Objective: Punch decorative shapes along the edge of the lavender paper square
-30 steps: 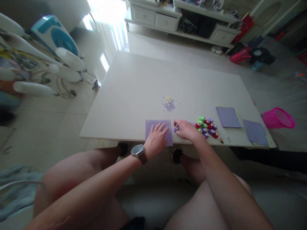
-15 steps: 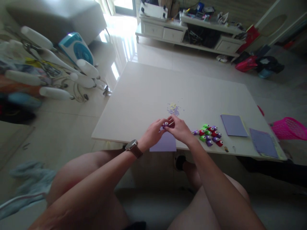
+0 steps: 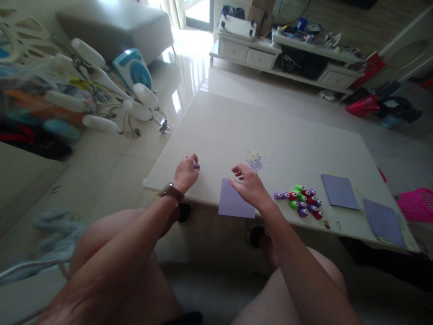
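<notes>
My left hand (image 3: 187, 173) is closed around a small purple craft paper punch (image 3: 196, 166) with a white, eye-like spot, over the left part of the table. Most of the punch is hidden by my fingers. My right hand (image 3: 248, 183) is open, fingers spread and curved, over the upper right of a purple paper sheet (image 3: 237, 203). This sheet has small holes along its top edge and overhangs the table's front edge. Beyond my right hand lies a scatter of purple and yellow paper bits (image 3: 255, 160). Several red, green and purple punches (image 3: 302, 201) stand clustered to the right.
Two stacks of purple and yellow paper, one nearer (image 3: 385, 221) and one farther (image 3: 341, 192), lie on the white table (image 3: 287, 131) at the right. Two tiny objects, one brownish (image 3: 326, 224), sit near the front edge. A pink basket (image 3: 416, 205) stands beyond the right end.
My hands have come apart. The left hand has moved left with the purple punch, while the right has let go and opened over the sheet. The camera view has shifted left.
</notes>
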Motion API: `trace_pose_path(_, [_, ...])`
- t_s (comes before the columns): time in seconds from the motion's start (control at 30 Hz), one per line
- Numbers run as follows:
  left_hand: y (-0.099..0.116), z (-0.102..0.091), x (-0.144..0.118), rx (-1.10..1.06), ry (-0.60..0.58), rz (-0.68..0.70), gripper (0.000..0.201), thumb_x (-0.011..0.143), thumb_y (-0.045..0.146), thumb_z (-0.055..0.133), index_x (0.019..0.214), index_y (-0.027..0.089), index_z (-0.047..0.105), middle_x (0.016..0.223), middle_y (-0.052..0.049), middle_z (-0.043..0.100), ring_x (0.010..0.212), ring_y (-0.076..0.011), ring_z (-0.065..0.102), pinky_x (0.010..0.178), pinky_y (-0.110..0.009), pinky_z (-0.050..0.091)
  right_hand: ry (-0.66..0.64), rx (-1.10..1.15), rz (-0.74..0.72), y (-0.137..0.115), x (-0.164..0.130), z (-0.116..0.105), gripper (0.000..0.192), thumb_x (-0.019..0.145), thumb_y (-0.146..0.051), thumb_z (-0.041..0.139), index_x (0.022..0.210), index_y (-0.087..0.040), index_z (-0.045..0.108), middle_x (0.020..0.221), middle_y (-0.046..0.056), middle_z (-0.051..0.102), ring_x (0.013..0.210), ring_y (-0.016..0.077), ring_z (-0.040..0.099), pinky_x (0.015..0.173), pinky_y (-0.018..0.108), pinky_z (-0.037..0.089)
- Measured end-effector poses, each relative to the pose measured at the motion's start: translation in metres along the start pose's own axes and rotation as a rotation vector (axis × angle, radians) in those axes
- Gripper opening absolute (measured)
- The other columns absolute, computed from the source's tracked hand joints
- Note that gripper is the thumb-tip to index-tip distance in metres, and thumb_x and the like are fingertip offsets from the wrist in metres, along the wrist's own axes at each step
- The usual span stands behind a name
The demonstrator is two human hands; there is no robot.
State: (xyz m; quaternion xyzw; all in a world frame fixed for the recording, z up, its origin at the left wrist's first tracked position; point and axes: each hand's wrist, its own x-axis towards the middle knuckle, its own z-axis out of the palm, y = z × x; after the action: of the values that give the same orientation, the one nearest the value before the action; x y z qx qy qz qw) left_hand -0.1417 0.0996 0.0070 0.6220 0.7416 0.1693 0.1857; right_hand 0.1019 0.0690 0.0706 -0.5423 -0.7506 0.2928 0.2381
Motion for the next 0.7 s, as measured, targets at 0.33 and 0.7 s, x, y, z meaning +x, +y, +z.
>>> trace_pose_path(0.33, [0.018, 0.005, -0.015, 0.077, -0.051, -0.074, 0.022, 0.091, 0.024, 0.061, 0.112, 0.019, 0.067, 0.119, -0.016, 0.066, 0.096, -0.0284, 0.070, 0.086, -0.040, 0.056, -0.093, -0.140, -0.040, 0.014, -0.013, -0.008, 0.012, 0.089, -0.017, 0.065, 0.100, -0.021, 0.064, 0.105, 0.008, 0.070, 0.098, 0.0217, 0.066, 0.093, 0.036, 0.051])
trace_pose_path(0.7, [0.005, 0.002, -0.005, 0.195, -0.051, -0.009, 0.047, 0.091, 0.027, 0.061, 0.135, 0.012, 0.059, 0.145, -0.020, 0.059, 0.134, -0.0342, 0.054, 0.111, -0.045, 0.047, -0.155, -0.205, -0.064, 0.018, -0.018, -0.014, 0.013, 0.090, -0.016, 0.063, 0.103, -0.019, 0.065, 0.109, 0.009, 0.069, 0.101, 0.0230, 0.064, 0.095, 0.036, 0.048])
